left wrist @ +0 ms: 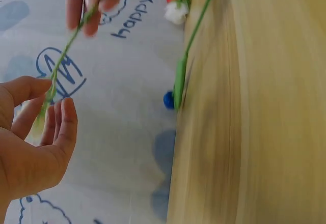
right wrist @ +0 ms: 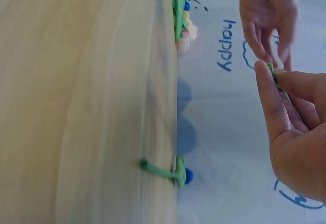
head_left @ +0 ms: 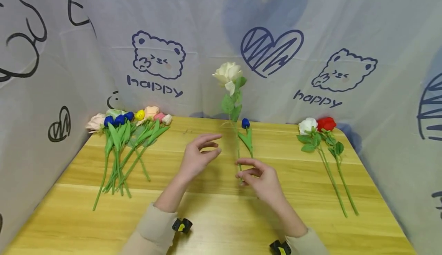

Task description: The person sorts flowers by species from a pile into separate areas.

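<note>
A cream-white artificial rose (head_left: 228, 73) stands upright in the air, its leafy green stem pointing down. My right hand (head_left: 260, 180) pinches that stem near its lower end between thumb and fingers. To the left of the stem is my left hand (head_left: 198, 157), thumb and fingers loosely bent, with a gap to the rose in the head view. In the right wrist view the stem's cut end (right wrist: 271, 68) pokes out of the right hand's pinch. A single blue tulip (head_left: 245, 123) lies on the table behind the right hand, partly hidden by it.
On the table's left lies a pile of artificial flowers (head_left: 119, 139) with pink, blue, yellow and white heads. A white rose (head_left: 307, 126) and a red rose (head_left: 326, 124) lie side by side at the right. Behind the wooden table (head_left: 214, 228) hangs a printed cloth (head_left: 207, 24).
</note>
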`<act>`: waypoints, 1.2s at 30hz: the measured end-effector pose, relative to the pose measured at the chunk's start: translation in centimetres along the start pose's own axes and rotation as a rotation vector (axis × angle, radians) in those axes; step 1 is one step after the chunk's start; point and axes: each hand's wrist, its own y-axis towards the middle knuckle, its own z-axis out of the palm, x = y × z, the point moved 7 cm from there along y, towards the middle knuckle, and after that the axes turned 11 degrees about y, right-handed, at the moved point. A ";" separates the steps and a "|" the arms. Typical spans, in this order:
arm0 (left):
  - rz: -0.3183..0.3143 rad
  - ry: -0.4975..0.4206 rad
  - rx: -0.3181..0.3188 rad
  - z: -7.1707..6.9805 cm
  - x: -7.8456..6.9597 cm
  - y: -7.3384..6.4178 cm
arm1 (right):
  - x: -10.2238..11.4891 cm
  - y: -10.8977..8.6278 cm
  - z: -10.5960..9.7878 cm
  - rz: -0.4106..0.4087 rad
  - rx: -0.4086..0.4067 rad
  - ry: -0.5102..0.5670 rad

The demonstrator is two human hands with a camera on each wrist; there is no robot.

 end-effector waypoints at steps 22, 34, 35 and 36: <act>-0.070 0.510 -0.029 -14.3 4.4 -2.2 | -0.2 -4.2 -12.8 -0.025 -0.196 -0.078; -0.084 0.651 0.048 -19.3 7.4 -3.5 | -1.2 -7.2 -21.5 0.129 -0.247 -0.212; -0.091 0.656 0.055 -19.6 7.7 -3.6 | -1.4 -7.4 -22.2 0.145 -0.248 -0.222; -0.098 0.660 0.064 -19.9 8.0 -3.8 | -1.6 -7.6 -22.8 0.159 -0.245 -0.234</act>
